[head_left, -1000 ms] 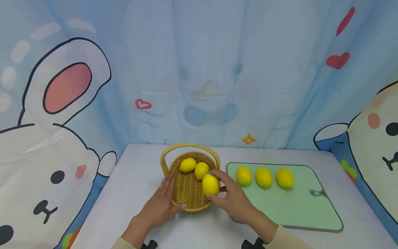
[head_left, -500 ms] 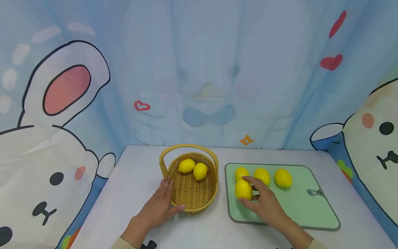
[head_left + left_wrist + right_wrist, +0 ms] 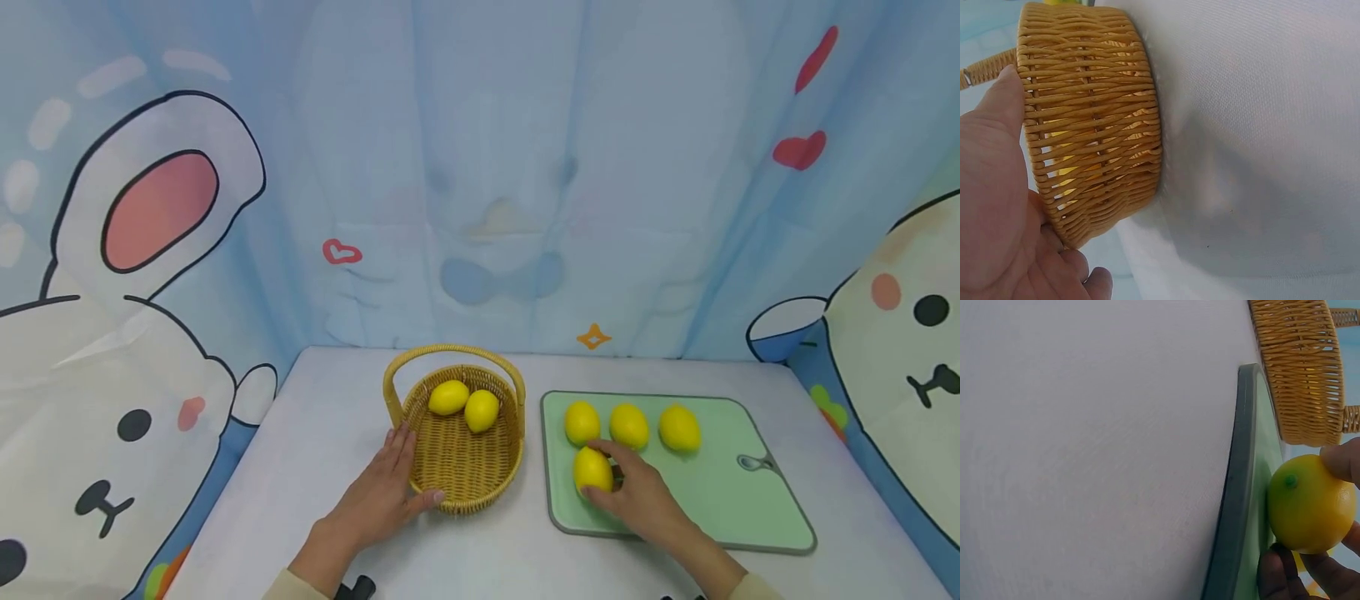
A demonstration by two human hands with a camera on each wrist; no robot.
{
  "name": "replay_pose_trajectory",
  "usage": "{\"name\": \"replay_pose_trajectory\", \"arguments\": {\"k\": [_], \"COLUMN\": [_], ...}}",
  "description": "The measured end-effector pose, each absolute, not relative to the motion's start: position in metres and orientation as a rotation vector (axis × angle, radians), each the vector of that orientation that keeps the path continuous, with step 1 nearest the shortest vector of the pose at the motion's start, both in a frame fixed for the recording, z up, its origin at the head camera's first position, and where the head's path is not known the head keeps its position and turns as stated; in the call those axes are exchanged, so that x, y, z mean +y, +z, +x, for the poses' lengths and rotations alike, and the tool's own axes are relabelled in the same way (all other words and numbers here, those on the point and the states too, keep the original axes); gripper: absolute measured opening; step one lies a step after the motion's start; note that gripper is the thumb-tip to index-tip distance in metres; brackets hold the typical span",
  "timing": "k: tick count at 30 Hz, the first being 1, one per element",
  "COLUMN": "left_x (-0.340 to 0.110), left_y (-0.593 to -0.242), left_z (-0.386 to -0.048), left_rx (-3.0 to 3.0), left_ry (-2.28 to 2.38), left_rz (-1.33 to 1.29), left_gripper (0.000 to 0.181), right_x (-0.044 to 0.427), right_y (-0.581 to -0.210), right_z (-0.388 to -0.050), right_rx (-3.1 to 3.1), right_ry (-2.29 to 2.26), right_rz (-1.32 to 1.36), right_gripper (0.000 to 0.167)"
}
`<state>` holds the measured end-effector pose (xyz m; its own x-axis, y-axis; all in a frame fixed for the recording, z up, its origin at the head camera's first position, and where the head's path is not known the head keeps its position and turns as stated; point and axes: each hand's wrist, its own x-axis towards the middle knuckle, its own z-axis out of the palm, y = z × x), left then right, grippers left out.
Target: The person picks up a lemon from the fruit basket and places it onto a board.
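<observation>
My right hand (image 3: pixel 647 496) holds a yellow lemon (image 3: pixel 592 470) between thumb and fingers at the left part of a pale green cutting board (image 3: pixel 720 500). The right wrist view shows this lemon (image 3: pixel 1311 504) lying against the board's surface, its green tip towards the camera. Behind it on the board, three more lemons form a row: left (image 3: pixel 582 423), middle (image 3: pixel 629 426) and right (image 3: pixel 680 428). My left hand (image 3: pixel 378 493) rests against the near left side of a wicker basket (image 3: pixel 468 467), fingers extended along it and thumb at the front rim. Two lemons (image 3: pixel 448 397) lie inside towards the back.
The basket's arched handle (image 3: pixel 453 348) stands up over its far side. White cloth (image 3: pixel 330 417) covers the table. A blue printed curtain (image 3: pixel 495 167) hangs behind. A dark grey edge (image 3: pixel 1235 462) borders the board.
My right hand has carried the lemon from the basket rightwards to the board, then lowered it in front of the row. The left hand has stayed at the basket.
</observation>
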<state>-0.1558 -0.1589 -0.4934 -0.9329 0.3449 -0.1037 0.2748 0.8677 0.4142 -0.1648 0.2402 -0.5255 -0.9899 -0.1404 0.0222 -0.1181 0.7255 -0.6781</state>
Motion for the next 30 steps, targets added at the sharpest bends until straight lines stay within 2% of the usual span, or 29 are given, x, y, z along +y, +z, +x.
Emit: {"name": "replay_pose_trajectory", "arguments": {"k": [12, 21, 30], "left_x": [-0.1580, -0.1582, -0.1583], "left_y": [-0.4919, -0.4908, -0.4888], "left_z": [-0.1553, -0.1564, -0.1572], "left_rx": [2.859, 2.867, 2.860], "left_ry": [0.596, 0.595, 0.611], "left_rz": [0.471, 0.476, 0.475], "left_gripper": [0.106, 0.106, 0.104], "right_x": [0.2422, 0.2428, 0.2430], "right_y": [-0.5246, -0.5251, -0.5239], "right_z": [-0.1678, -0.1698, -0.1704], "right_rx": [2.838, 2.788, 2.794], "right_ry": [-1.064, -1.103, -1.099], "right_rz": [-0.136, -0.202, -0.251], "right_gripper": [0.072, 0.085, 0.082]}}
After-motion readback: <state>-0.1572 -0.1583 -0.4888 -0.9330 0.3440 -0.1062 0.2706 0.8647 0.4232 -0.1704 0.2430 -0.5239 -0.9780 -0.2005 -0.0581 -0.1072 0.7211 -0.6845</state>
